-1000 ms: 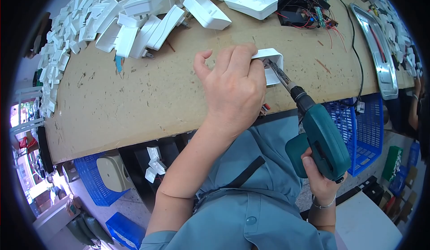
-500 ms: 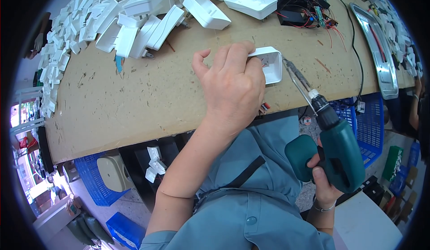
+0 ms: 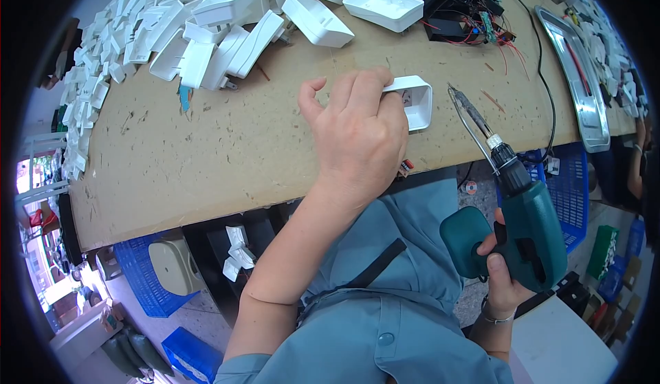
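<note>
My left hand (image 3: 361,133) is closed on a white plastic casing (image 3: 421,112), an open box shape held over the table near its front edge. My fingers hide its left part, and its inside shows only partly. Below the left hand a small part with red on it (image 3: 405,167) peeks out; what it joins to is hidden. In my right hand (image 3: 505,281) is a green soldering gun (image 3: 533,229), gripped by its handle. Its tip, with a thin feed tube beside it, points up and left, a short way right of the casing and apart from it.
White plug casings (image 3: 227,47) are heaped at the back left. Black modules with red wires and green boards (image 3: 457,23) lie at the back right. A black cable (image 3: 543,61) runs beside a metal tray (image 3: 577,74). Blue baskets (image 3: 570,184) stand below the table.
The soldering gun has moved right, its tip drawing away from the casing's right edge. My left hand and the casing have barely moved.
</note>
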`<action>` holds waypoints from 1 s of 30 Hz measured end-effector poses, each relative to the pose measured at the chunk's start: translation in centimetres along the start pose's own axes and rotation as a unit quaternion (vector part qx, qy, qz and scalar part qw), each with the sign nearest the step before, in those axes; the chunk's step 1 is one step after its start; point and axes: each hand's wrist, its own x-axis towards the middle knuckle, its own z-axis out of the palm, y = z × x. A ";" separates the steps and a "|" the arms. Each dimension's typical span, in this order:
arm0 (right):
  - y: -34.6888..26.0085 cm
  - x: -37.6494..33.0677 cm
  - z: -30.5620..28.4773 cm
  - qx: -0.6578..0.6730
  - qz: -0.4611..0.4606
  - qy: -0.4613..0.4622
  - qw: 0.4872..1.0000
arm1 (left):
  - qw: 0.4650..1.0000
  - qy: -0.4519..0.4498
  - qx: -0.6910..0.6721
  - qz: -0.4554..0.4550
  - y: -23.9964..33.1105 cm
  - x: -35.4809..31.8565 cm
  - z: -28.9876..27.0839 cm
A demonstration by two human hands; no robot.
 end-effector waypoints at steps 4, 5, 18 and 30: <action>0.1 0.0 -0.1 0.002 -0.001 -0.009 1.000 | 1.000 0.003 -0.014 -0.002 0.1 0.0 -0.1; 0.1 -0.1 -0.1 0.002 -0.002 -0.010 1.000 | 1.000 0.004 -0.013 -0.002 0.1 -0.1 -0.1; -0.1 0.1 0.5 0.015 -0.004 0.022 1.000 | 0.933 0.120 -0.297 -0.166 -0.3 -3.6 -3.6; -0.1 0.4 1.0 0.036 -0.042 -0.017 0.998 | 0.768 0.349 -0.406 -0.351 -4.6 -7.8 -16.5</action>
